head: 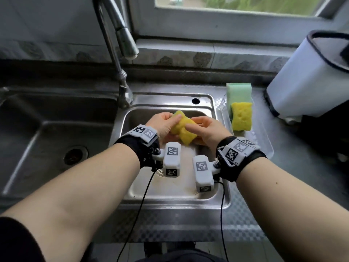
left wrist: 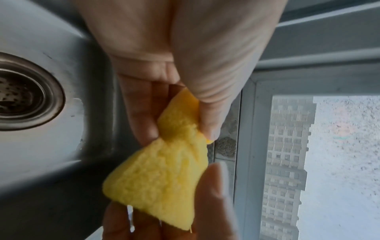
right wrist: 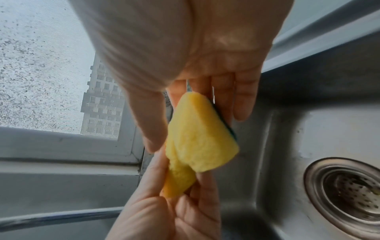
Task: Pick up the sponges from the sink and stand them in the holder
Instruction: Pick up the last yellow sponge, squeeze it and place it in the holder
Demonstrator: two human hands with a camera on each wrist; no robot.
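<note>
Head view, left hand [head: 162, 123] and right hand [head: 207, 131] both pinching and twisting yellow scrubbing sponge [head: 183, 131] over small sink basin [head: 171, 188], green sponge [head: 239, 92] and yellow sponge [head: 241, 116] standing in clear holder [head: 262, 146] beside basin.

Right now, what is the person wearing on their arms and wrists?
Bare forearms. Each wrist has a black strap carrying white blocks printed with black square markers: left wrist, right wrist. A thin black cable hangs from each. A dark sleeve shows at the left upper arm.

no readable text, labels or numbers anywhere
</note>
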